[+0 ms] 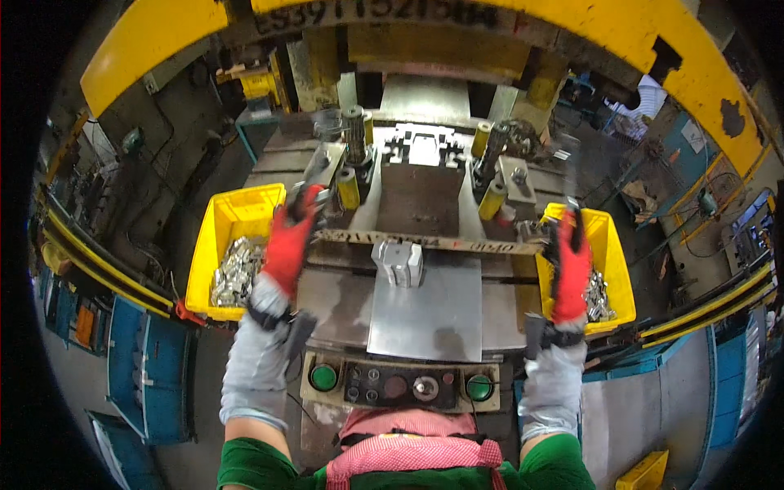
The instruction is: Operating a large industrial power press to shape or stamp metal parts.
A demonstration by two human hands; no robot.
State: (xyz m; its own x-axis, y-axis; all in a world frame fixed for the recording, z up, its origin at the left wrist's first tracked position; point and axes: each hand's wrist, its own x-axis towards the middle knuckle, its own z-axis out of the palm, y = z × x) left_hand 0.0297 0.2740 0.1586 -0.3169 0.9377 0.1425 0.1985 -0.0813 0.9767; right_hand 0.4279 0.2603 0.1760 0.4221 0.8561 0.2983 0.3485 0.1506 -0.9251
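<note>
My left hand (286, 249), in a red glove, is raised beside the inner edge of the left yellow bin (229, 214). Its fingers are closed around something metallic, blurred by motion. Over the inner side of the right yellow bin (616, 269) is my right hand (573, 265), also red-gloved, fingers closed and pointing forward. A grey metallic bit shows at its fingertips, too smeared to name. Small shiny metal parts (235, 273) lie heaped in the left bin, and similar metal parts (599, 296) in the right. Between my hands, a grey metal block (398, 263) stands on a flat metal sheet (429, 318).
Ahead is a press die (420, 200) with upright guide posts (354, 139) and yellow cylinders (348, 188). A yellow press frame (710, 90) arches overhead. Close to my body sits a control panel (400, 388) with a green button at either end. Blue racks (167, 367) stand left.
</note>
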